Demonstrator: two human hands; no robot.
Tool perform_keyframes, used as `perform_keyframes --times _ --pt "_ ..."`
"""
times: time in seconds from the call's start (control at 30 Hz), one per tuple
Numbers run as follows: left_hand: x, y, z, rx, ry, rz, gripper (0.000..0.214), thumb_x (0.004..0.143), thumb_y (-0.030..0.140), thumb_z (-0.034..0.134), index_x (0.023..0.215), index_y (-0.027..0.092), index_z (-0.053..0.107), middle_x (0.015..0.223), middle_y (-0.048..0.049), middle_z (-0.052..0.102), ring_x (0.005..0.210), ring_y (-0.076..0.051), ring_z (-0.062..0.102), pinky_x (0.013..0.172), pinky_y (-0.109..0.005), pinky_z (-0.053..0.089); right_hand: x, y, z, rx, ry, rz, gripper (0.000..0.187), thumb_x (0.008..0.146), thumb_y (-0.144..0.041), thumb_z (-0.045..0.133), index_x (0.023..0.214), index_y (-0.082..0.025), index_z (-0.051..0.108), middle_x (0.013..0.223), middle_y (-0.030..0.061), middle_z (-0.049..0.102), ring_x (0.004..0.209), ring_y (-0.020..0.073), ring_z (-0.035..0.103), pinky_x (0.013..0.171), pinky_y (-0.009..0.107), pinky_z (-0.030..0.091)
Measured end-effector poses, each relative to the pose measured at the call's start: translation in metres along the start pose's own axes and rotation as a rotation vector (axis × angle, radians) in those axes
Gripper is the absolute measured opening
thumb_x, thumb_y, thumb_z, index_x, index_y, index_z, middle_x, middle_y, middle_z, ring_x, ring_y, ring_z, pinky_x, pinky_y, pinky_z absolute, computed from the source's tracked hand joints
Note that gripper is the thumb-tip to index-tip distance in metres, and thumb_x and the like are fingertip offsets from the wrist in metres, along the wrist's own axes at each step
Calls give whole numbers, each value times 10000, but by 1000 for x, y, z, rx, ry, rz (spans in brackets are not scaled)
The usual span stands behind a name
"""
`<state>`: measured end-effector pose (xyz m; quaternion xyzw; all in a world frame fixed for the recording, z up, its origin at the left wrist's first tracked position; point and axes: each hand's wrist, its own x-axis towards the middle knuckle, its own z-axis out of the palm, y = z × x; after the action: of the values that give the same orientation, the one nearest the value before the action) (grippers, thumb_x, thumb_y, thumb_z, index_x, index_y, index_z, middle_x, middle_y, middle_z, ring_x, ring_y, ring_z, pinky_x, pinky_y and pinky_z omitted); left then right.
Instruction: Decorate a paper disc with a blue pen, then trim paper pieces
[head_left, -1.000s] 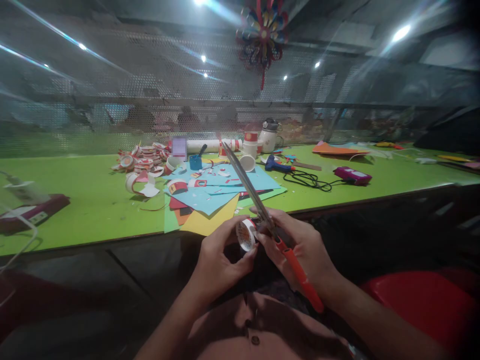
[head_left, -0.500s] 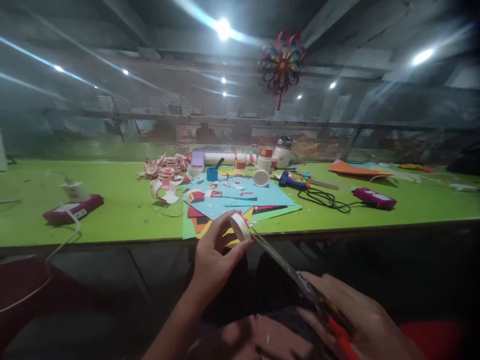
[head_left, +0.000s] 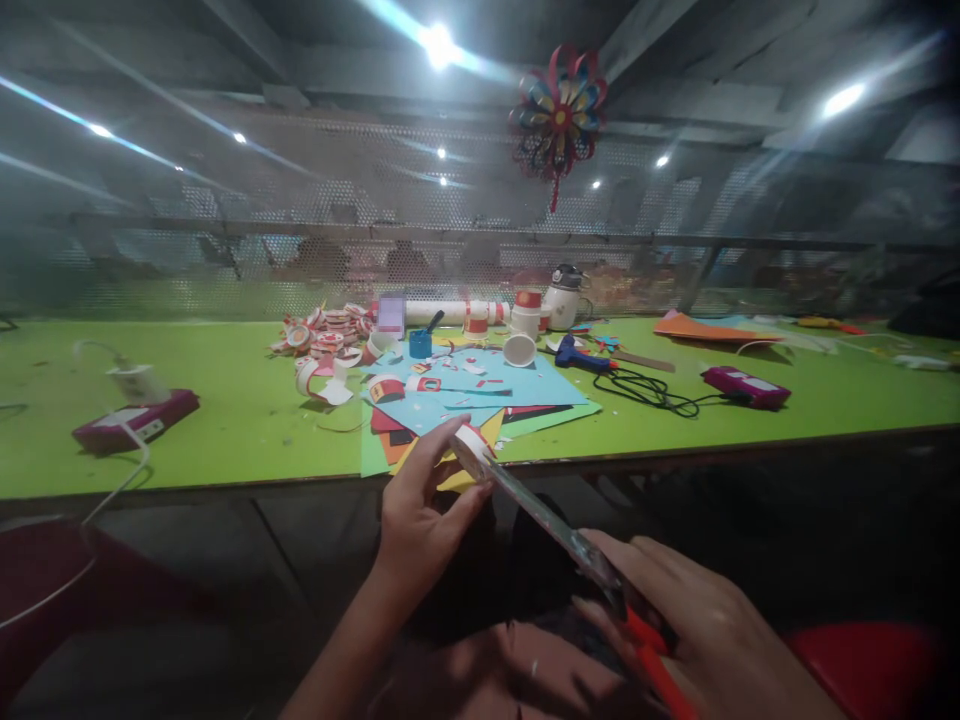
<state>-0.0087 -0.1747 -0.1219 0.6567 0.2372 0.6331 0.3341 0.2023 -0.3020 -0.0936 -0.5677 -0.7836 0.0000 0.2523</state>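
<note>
Between the thumb and fingers of my left hand (head_left: 424,510) is a small round white paper cup piece (head_left: 472,440) with a red edge, held in front of the table's near edge. My right hand (head_left: 690,610) is closed around the red handles of a pair of scissors (head_left: 555,525). The scissor blades point up and left, and their tips meet the edge of the cup piece. Whether the blades are fully closed on it I cannot tell. Behind my left hand lie coloured paper sheets (head_left: 540,385) with paper scraps on top.
On the green table (head_left: 247,430) are a pile of cut cup pieces (head_left: 326,335), a blue pot (head_left: 421,344), a paper cup lying on its side (head_left: 519,350), a blue glue gun (head_left: 581,356) with its black cable, and purple power strips (head_left: 746,388). A pinwheel-like ornament (head_left: 560,118) hangs above.
The cup piece has turned in my left hand, so its open face shows less. The scissors have moved slightly left, with their tips now at its edge. The view has shifted slightly.
</note>
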Motion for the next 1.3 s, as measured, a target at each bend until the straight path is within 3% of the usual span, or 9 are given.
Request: perform_keyframes --times 0.2,0.43,0.9,1.1,1.3 --pt "-3 -1 3 71 18 30 513 818 150 696 1299 243 543 1362 -108 561 1226 -276 585 983 -397 566 1 -3 -1 2 -28 15 429 797 -156 600 1215 -251 621 841 41 687 731 204 676 657 309 581" --pt "-5 0 5 45 59 20 513 803 160 722 1284 234 559 1324 -108 598 1137 -266 647 924 -384 603 -2 -6 -1 9 -14 11 461 775 -143 603 1223 -254 621 792 29 672 694 198 664 638 305 571" --pt "-8 0 8 96 100 52 526 785 131 731 1275 237 573 1277 -95 633 1086 -255 675 885 -374 621 -1 4 14 20 130 -52 426 778 -167 590 1196 -196 664 754 53 669 664 209 669 618 299 577" --pt "-9 -1 9 94 89 16 503 798 149 718 1272 216 563 1278 -99 630 1089 -241 671 890 -350 617 0 1 12 122 83 16 398 784 -202 643 1180 -205 671 766 45 678 673 202 666 644 294 575" --pt "-8 -5 2 240 45 54 520 808 170 704 1300 211 544 1296 -96 613 1061 -215 672 902 -334 611 3 -9 6 463 -81 171 190 851 -241 608 991 -224 735 771 16 704 705 175 682 643 219 554"
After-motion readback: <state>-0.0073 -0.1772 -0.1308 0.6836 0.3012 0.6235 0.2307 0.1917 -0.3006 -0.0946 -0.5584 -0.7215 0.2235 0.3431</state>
